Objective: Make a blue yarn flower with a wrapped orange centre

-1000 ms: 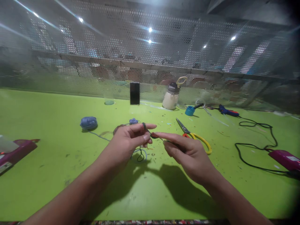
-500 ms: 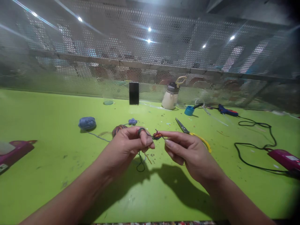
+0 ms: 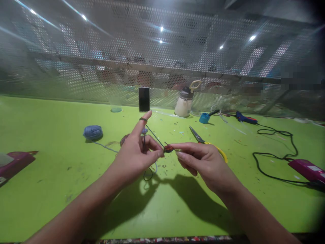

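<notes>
Okay, I've got the yarn piece (image 3: pixel 168 148) mid-frame, roughly crosswise; left hand (image 3: pixel 137 149) pinches its left end, strand (image 3: pixel 155 136) slanting upper left; right hand (image 3: pixel 207 164), equally near, pinches what looks like a hook (image 3: pixel 174 150) at its right end.

The crocheted piece (image 3: pixel 168 148) mixes dark red with near-black, and the yarn strand (image 3: pixel 153 134) is dark. The skein (image 3: pixel 92 132) is dusty blue. Lime green colours the counter (image 3: pixel 35 196), flecked with dark specks. The scissors (image 3: pixel 217 151) pair grey blades with yellow handles; the bottle (image 3: pixel 183 106) is cream under a dark grey lid; the glue gun (image 3: pixel 245 118) is navy and red; the phone (image 3: pixel 144 99) shows black; the panel (image 3: pixel 162 56) is grey, patterned with dots.
</notes>
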`<state>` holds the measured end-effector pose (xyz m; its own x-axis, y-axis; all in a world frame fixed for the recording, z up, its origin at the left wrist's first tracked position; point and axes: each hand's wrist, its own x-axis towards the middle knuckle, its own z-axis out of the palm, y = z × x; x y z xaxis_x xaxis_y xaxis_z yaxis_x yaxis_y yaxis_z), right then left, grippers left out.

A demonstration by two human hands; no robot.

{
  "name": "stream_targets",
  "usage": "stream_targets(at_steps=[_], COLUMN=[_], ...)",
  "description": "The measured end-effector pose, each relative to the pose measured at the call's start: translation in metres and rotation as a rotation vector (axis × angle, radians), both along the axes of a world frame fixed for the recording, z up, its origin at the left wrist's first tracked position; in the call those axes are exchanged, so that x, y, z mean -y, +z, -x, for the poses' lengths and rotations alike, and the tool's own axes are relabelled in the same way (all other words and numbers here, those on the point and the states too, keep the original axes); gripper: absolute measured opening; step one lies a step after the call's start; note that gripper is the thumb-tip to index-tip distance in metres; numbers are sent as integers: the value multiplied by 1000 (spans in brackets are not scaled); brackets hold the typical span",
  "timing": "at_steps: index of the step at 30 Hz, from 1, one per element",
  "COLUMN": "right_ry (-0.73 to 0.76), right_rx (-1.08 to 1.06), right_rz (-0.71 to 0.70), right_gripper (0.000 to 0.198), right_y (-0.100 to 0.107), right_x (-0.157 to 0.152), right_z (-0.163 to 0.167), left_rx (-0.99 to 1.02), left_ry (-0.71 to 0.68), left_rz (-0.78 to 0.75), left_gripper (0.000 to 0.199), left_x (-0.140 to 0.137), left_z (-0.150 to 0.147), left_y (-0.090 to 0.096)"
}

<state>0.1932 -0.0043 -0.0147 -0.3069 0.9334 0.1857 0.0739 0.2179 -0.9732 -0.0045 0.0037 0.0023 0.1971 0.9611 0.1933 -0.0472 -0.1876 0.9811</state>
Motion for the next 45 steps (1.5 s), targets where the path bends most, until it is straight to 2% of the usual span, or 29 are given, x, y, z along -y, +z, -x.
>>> stream_targets(at_steps=[4,10,16,20,28,33,39,45], right_ry=[-41,-50,-4,18,38,47,59,91], right_rx=[44,84,34,11,-76,-110,-101,-10], right_rz=[-54,-96,20,49,121,131,131,57], right_gripper=[26,24,28,28,28,27,27,29], right_y=[2,3,2,1,0,-1,-1,2], right_x=[2,5,3,2,1,0,0,0], right_z=[3,7,6,5,4,3,3,-1], left_rx=[111,154,149,128,257,336,331,290], left_ry=[29,52,42,66,-77,-118,-140,-156], left_rz=[40,63,39,53,138,175,195,222], left_gripper=[95,109,112,114,119,117,115,110], left_x=[3,3,3,2,0,2,3,4], left_z=[-2,-10,-11,-10,-6,-6,-4,-1], left_y=[2,-4,-5,-4,-6,-5,-5,-2])
